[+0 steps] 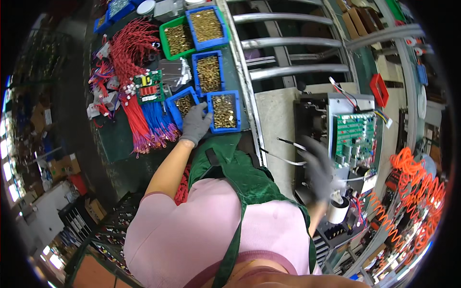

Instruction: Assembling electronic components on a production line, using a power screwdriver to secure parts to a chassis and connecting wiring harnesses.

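My left hand [196, 125], in a grey glove, lies at the near rims of two blue bins, its fingers partly spread. Small brass-coloured metal pieces fill the right blue bin [211, 129] and the smaller left blue bin [173, 109]; their exact kind is too small to tell. Over on the right, motion smears my gloved right hand [317, 170], so its fingers cannot be read. It is beside an open metal unit [338, 103] carrying a green circuit board [354, 139]. A white cable [283, 157] with a dark end sticks out to the left of that hand.
Further bins, one green [165, 45] and several blue, hold more brass pieces. Red wire bundles [132, 45], blue wires [156, 117] and a small circuit board [150, 87] lie left. Metal rollers [293, 43] run beyond the unit. Orange coiled hoses [413, 192] hang far right.
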